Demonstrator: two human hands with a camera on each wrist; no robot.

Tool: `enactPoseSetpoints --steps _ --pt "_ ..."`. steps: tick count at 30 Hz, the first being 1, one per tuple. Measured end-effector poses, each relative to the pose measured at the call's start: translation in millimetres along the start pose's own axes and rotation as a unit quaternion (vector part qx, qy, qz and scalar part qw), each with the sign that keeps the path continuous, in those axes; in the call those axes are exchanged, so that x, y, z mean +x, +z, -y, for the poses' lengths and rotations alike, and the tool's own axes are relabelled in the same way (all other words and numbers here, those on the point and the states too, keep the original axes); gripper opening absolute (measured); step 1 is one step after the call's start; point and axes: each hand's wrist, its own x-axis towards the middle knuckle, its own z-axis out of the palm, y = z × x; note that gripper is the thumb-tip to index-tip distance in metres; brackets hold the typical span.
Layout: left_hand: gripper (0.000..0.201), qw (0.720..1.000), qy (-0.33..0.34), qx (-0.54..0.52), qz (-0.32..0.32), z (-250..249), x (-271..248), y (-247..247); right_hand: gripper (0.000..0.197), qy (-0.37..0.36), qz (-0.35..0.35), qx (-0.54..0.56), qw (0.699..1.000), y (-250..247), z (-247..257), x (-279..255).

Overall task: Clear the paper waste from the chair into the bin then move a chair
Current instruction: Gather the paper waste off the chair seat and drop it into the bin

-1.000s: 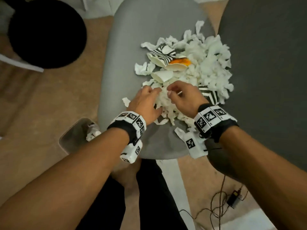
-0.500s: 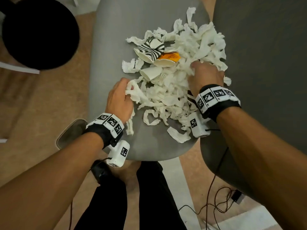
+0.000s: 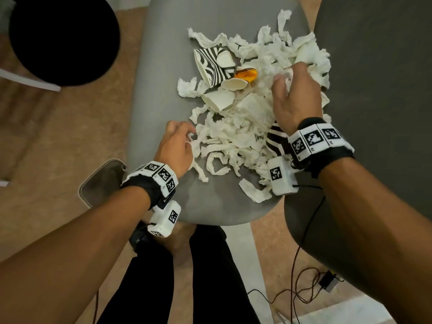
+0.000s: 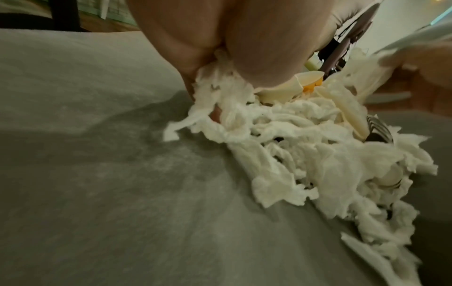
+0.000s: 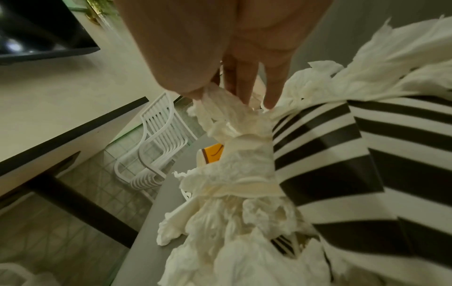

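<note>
A heap of torn white paper strips (image 3: 236, 136) covers the light grey chair seat (image 3: 163, 66), mixed with crushed striped paper cups (image 3: 214, 66) and an orange scrap (image 3: 246, 73). My left hand (image 3: 180, 141) sits at the heap's left edge, fingers curled into the paper strips (image 4: 220, 108). My right hand (image 3: 292, 90) is over the heap's far right side, thumb and fingers pinching a wad of paper (image 5: 220, 108). A striped cup (image 5: 367, 164) lies right under that wrist. The bin (image 3: 100, 181) stands on the floor left of the seat, partly hidden by my left wrist.
A dark grey chair (image 3: 374, 90) stands close on the right. A black round seat (image 3: 63, 38) is at the top left. Cables and a small adapter (image 3: 327, 281) lie on the tan floor near my legs (image 3: 210, 277).
Both hands have spread apart from the heap's near middle: the left to its left edge, the right up to its far right side. The heap has been loosened and spread.
</note>
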Motion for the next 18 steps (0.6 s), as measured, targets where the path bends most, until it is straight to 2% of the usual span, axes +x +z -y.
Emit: enactPoseSetpoints --steps 3,6,9,10,12,15,16,18 --pt "0.033 0.999 0.021 0.031 0.005 4 -1 -5 0.031 0.011 0.001 0.087 0.996 2 8 -6" --pt "0.014 0.999 0.009 0.031 0.011 1 -6 -7 0.029 0.002 0.005 0.153 0.988 4 15 -11" --pt "0.036 0.995 0.01 0.074 0.072 14 -12 -4 0.027 0.035 0.055 0.221 0.973 9 24 -15" --pt "0.032 0.993 0.015 0.084 0.082 18 -14 -3 0.024 0.043 0.071 0.218 0.972 12 26 -16" --pt "0.016 0.994 0.036 0.073 0.07 23 -16 -4 0.017 0.044 0.114 0.212 0.97 20 30 -21" --pt "0.017 0.998 0.032 0.044 0.011 23 -19 -11 0.005 0.064 0.176 0.271 0.944 31 35 -29" --pt "0.014 0.999 0.022 0.029 -0.01 22 -19 -14 0.01 0.074 0.192 0.283 0.937 32 38 -32" --pt "0.017 0.999 0.006 -0.003 -0.041 20 -20 -19 0.016 0.04 0.193 0.222 0.955 33 46 -36"
